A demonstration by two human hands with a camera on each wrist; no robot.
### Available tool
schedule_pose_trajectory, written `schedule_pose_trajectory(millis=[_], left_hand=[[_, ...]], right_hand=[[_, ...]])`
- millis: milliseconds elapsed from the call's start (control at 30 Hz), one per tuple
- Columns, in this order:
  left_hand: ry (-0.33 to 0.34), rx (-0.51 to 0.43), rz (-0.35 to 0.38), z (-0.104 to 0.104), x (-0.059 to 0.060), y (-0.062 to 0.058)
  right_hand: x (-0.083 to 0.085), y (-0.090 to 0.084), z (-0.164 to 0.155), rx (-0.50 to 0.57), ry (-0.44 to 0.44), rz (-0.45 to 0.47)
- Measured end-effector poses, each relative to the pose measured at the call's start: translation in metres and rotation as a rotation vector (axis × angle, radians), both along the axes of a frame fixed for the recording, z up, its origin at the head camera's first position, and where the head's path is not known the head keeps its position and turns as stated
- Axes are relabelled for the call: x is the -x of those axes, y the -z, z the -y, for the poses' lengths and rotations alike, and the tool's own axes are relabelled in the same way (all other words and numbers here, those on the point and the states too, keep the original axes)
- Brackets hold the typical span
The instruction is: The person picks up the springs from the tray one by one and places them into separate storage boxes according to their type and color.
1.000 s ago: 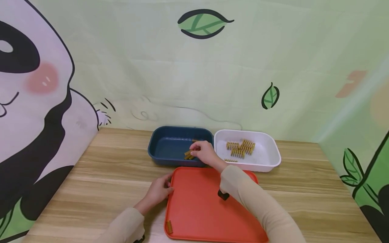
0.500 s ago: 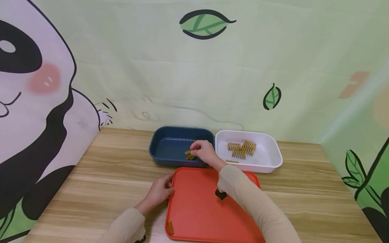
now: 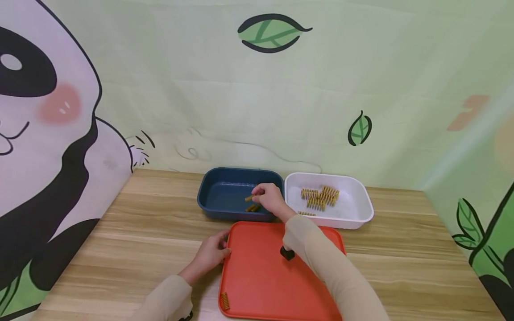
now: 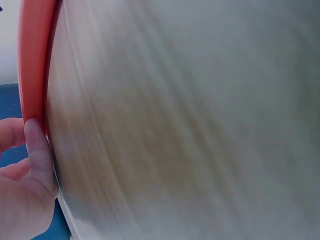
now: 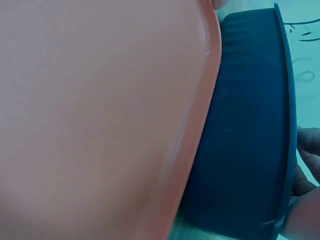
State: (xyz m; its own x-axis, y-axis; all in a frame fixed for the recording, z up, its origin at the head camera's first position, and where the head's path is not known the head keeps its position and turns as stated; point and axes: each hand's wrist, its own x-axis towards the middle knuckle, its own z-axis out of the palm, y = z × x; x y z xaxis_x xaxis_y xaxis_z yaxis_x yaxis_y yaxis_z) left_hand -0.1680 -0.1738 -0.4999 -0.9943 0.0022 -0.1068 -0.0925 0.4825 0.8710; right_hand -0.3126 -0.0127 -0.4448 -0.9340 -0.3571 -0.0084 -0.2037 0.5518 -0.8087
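Observation:
My right hand is over the right part of the dark blue bin and pinches a brass-coloured spring between thumb and fingers. Below it, several springs lie on the bin's floor, partly hidden by the hand. In the right wrist view only some fingers show past the bin's rim. My left hand touches the left rim of the red tray with thumb and fingertips. In the left wrist view its thumb rests against the rim. One spring lies in the tray's near left corner.
A white bin stands right beside the blue one, with several springs set close together in it and another spring by its near wall. Both bins stand on the wooden table behind the tray. A printed cloth hangs behind.
In the blue bin, the pinched spring has come slightly away from the springs beneath it. My right wrist and forearm have shifted a little left. The left hand keeps its place at the tray.

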Motion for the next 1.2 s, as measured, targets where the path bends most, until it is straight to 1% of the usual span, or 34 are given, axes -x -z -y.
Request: schedule_pose_trajectory(millis=[33, 67, 300, 400, 533, 667, 700, 800, 967, 1200], left_hand=[[0.001, 0.001, 0.001, 0.000, 0.000, 0.000], [0.003, 0.002, 0.000, 0.000, 0.000, 0.000], [0.001, 0.013, -0.004, 0.000, 0.000, 0.000], [0.001, 0.014, -0.006, 0.001, -0.001, 0.000], [0.008, 0.017, -0.011, 0.000, -0.002, 0.000], [0.007, 0.013, -0.009, 0.000, -0.001, 0.000], [0.000, 0.008, -0.001, 0.000, -0.001, 0.000], [-0.002, 0.005, -0.004, 0.000, 0.000, 0.000], [0.005, 0.000, -0.020, 0.001, 0.000, 0.001], [0.020, 0.002, -0.036, 0.002, -0.001, 0.002]], right_hand=[[0.000, 0.000, 0.001, -0.015, 0.017, 0.021], [0.000, 0.000, 0.001, -0.021, 0.022, 0.023], [0.003, 0.003, 0.005, -0.079, 0.024, -0.002], [0.004, 0.003, 0.006, -0.092, 0.015, -0.005], [0.004, 0.002, 0.007, -0.104, 0.013, 0.014], [0.005, 0.001, 0.009, -0.109, 0.027, 0.027], [0.006, 0.002, 0.009, -0.107, 0.031, 0.031], [0.008, 0.003, 0.011, -0.084, 0.047, 0.041], [0.012, 0.006, 0.011, -0.017, 0.060, 0.085], [0.011, 0.006, 0.010, 0.050, 0.047, 0.133]])
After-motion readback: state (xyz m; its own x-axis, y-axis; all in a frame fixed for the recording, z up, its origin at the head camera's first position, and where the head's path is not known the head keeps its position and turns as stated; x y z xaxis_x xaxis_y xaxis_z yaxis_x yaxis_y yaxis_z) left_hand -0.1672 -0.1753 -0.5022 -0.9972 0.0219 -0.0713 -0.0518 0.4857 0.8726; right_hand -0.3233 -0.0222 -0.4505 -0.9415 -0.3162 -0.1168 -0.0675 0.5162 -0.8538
